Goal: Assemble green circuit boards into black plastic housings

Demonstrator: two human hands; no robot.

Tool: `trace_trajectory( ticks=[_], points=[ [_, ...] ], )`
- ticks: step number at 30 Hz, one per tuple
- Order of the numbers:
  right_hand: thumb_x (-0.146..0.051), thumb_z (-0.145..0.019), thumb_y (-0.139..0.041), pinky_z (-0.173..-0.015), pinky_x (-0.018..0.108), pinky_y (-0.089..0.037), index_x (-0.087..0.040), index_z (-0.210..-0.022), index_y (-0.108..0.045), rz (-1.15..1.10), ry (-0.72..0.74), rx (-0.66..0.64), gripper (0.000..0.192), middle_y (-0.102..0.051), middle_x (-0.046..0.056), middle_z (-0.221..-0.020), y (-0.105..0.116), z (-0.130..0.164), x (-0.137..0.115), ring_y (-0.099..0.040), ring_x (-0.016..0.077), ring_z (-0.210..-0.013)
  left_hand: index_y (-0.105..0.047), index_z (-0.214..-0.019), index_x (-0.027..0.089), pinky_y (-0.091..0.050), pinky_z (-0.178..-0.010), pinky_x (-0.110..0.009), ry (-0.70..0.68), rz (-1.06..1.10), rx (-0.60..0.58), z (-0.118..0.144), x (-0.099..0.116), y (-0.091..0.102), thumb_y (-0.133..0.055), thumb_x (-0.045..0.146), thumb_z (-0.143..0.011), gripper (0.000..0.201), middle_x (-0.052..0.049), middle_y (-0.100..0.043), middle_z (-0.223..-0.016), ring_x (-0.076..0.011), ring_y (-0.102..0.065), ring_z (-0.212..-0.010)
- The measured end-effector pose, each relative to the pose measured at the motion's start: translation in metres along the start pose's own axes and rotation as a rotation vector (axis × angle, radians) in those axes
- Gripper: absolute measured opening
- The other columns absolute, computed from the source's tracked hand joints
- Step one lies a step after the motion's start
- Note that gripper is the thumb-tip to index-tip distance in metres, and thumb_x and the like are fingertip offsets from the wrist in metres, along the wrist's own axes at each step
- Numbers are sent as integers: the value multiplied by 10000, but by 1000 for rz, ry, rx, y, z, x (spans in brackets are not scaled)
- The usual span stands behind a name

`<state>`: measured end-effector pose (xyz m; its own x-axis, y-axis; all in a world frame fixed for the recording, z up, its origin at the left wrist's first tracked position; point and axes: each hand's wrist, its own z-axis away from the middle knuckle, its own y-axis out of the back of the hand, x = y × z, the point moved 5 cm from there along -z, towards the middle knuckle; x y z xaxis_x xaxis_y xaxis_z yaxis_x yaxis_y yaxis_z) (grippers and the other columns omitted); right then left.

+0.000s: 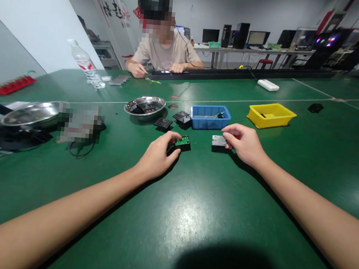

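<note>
My left hand (160,154) grips a small green circuit board in a black housing (183,142) between thumb and fingers, low over the green table (170,242). To the right, my right hand (243,143) pinches the right end of a small black plastic box (219,144), its grey top face upward. The two pieces are apart, with a hand's width of table between them. Just beyond them stands a blue bin (210,118) holding some small wired parts. Two black plastic pieces, one a square cover (164,124) and the other a housing (181,118), lie left of the bin.
A steel bowl (145,111) with black parts and a yellow bin (272,116) stand farther back. At left are a steel tray (33,115) and a plastic bottle (86,64). A white power bank (268,85) lies behind. Across the table sits another person (171,50), handling small wires.
</note>
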<state>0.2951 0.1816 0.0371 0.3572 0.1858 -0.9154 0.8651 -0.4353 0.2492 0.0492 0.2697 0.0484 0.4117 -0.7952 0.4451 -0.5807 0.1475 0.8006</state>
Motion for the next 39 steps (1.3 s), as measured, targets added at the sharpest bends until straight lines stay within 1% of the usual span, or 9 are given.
trace_trajectory(
  ticks=[4,6,9,13,15,22,32,36,39],
  points=[
    [-368,-817,-709,-529,275,-478,-175,-903,-661,-113,17,-12,217,-643,-20,-653,-20,16,-18,-592,127,-523,-560,-1233,185,-480,-1033,-458,-155,-40,85,4,14,5,-636,316,-914,353,-127,-657,-1263,-277,-603,-1194],
    [-336,-845,-695,-542,267,-484,-179,-915,-663,-142,24,-44,175,-652,-18,-680,-31,27,-26,-605,123,-548,-552,-1277,182,-459,-1044,-459,-248,-38,77,8,23,5,-664,384,-921,424,-143,-643,-1302,-285,-584,-1228],
    [-314,-870,-678,-553,262,-491,-185,-925,-672,-158,40,-100,140,-669,-9,-716,-45,40,-35,-608,121,-571,-568,-1280,184,-448,-1001,-432,-339,-45,17,13,34,3,-674,451,-925,457,-133,-675,-1245,-279,-610,-1173],
    [-303,-870,-677,-553,258,-495,-185,-930,-677,-170,48,-133,133,-677,0,-733,-52,46,-37,-609,123,-580,-633,-1135,187,-426,-912,-382,-400,-41,-39,15,38,2,-635,439,-964,304,-78,-734,-1045,-237,-652,-1010],
    [-294,-866,-678,-553,257,-497,-184,-931,-674,-170,45,-138,128,-672,-4,-723,-52,46,-37,-607,121,-574,-637,-1128,186,-421,-893,-371,-421,-26,-26,15,38,3,-640,420,-964,285,-69,-738,-1029,-228,-654,-988],
    [-271,-863,-672,-546,253,-493,-184,-933,-671,-169,48,-141,112,-670,-7,-716,-51,45,-39,-610,118,-568,-631,-1191,190,-441,-862,-353,-451,-6,17,15,39,5,-660,381,-948,311,-62,-735,-1019,-219,-657,-969],
    [-242,-834,-699,-557,234,-494,-188,-1025,-620,-207,7,-163,213,-685,-23,-718,-52,48,-40,-637,113,-579,-637,-1136,163,-481,-773,-318,-360,13,185,14,34,13,-678,322,-925,267,-43,-709,-910,-183,-645,-825],
    [-227,-802,-731,-578,244,-516,-194,-1034,-631,-239,4,-175,255,-723,4,-835,-53,50,-41,-676,124,-620,-644,-1104,158,-484,-764,-314,-369,6,179,14,35,13,-695,321,-914,256,-42,-711,-893,-179,-645,-814],
    [-252,-818,-733,-610,263,-524,-176,-968,-697,-169,22,-260,171,-731,18,-811,-57,52,-42,-679,139,-642,-652,-1080,167,-485,-767,-318,-363,1,171,14,35,12,-694,333,-915,238,-44,-718,-894,-181,-651,-818]
  ],
)
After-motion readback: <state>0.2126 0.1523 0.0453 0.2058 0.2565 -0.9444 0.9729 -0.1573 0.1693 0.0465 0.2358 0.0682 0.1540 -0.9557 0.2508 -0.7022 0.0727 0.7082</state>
